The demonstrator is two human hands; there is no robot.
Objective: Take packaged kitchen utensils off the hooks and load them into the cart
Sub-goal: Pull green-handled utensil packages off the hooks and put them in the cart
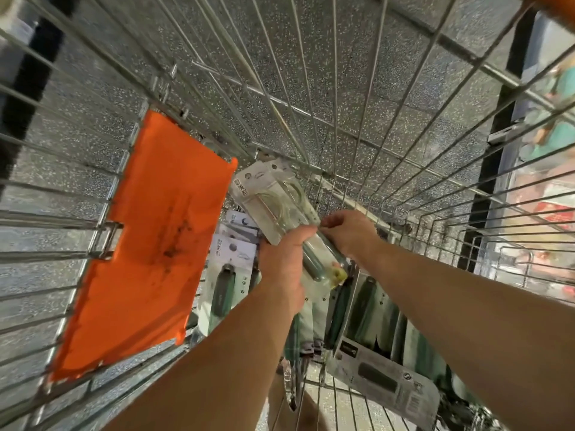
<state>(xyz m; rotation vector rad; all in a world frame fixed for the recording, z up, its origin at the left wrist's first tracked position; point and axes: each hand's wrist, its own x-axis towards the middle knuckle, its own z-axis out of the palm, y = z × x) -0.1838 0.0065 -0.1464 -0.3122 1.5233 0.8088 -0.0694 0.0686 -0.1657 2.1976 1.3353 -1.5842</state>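
Both hands (281,259) (350,233) grip packaged utensils (273,200) above packs (230,275); orange flap (149,244) alongside.

1 head view, steeply down into wire cart (311,88), close; edges blurred, perhaps motion.

Grey speckled floor (342,51); blurred store shelving (547,169) at right.

even bright light, strong wide-angle bowing of edges, motion blur on right, soft corners
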